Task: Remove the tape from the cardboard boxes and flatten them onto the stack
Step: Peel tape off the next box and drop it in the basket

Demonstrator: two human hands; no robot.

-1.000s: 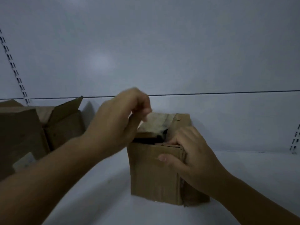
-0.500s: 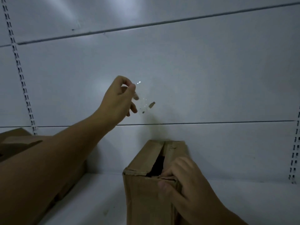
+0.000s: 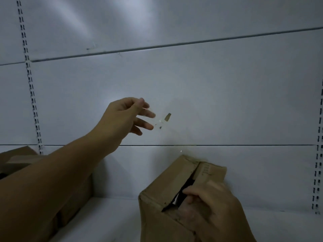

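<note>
Lower right, on the white shelf [image 3: 113, 215]: one small cardboard box [image 3: 162, 189], plain brown, standing tilted with one corner toward the camera. Its two top flaps meet along a centre seam that gapes dark toward the near end. Flap edges are rough and scuffed, and faint printed marks sit on the far right flap.

Right hand [image 3: 209, 206]: grip curled over the near end of the right flap, fingers hooked at the seam opening and thumb down the box's front face.

Left hand [image 3: 122, 117]: raised well above the box, in front of the back panel [image 3: 174, 84]. Grip: thumb and forefinger pressed together on one end of a strip of tape [image 3: 161, 122], the other fingers spread straight.

Tape: clear, nearly invisible against the panel, catching small glints. One brown scrap of cardboard skin clings near its far end and a smaller speck sits lower down. It hangs in the air, well apart from the box.

Far left, behind the left forearm: more brown cardboard boxes [image 3: 17, 158], partly hidden.

Panel: pale grey with horizontal seams, and slotted uprights [image 3: 29, 75] at both sides.
</note>
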